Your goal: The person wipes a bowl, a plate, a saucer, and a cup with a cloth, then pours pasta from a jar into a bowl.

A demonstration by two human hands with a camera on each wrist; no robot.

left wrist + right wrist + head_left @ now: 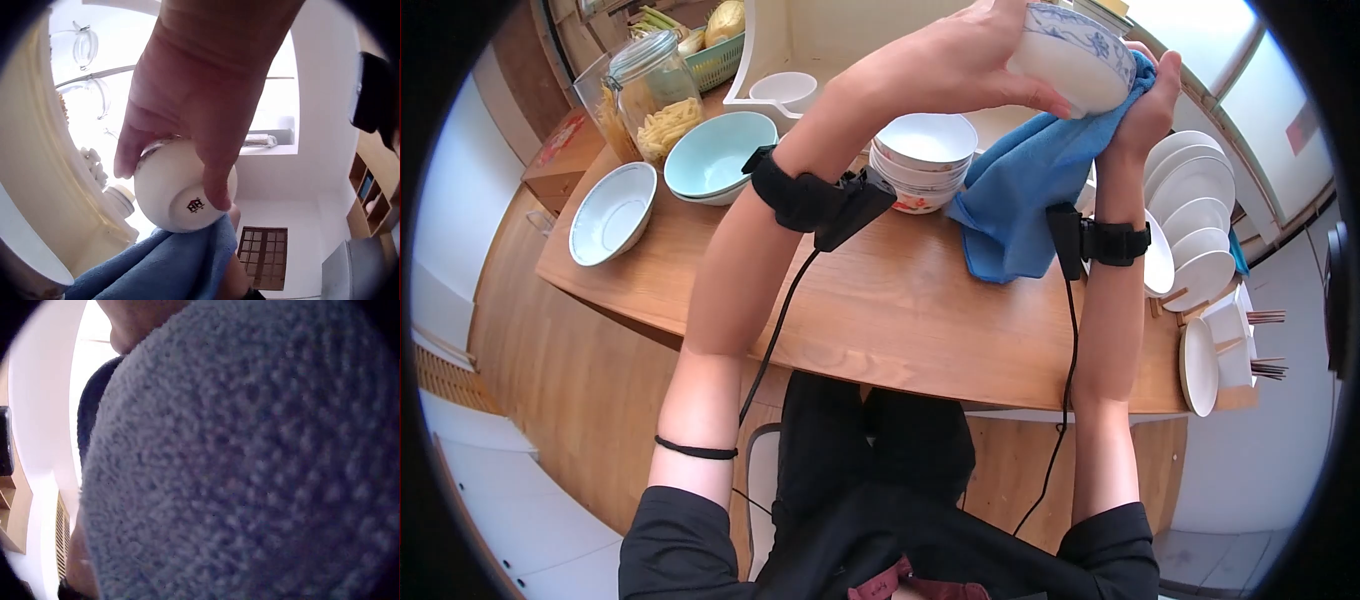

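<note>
A white bowl with a blue patterned rim (pixel 1072 62) is held up and tilted above the table, its marked base facing the left wrist camera. My left hand (pixel 945 62) grips it from the left, thumb on its outer wall (pixel 182 187). At the bowl's right side my right hand (pixel 1148 108) holds a blue cloth (pixel 1030 190) against the rim, and the cloth hangs down towards the table. In the right wrist view the cloth (pixel 244 456) fills most of the picture and hides the right fingers.
Stacked bowls (pixel 924 165) stand behind the table's middle. On the left are a pale blue bowl (pixel 718 155), an oval bowl (pixel 612 214) and a pasta jar (pixel 662 110). White plates (pixel 1200 190) stand upright at right, near a holder with chopsticks (pixel 1232 330).
</note>
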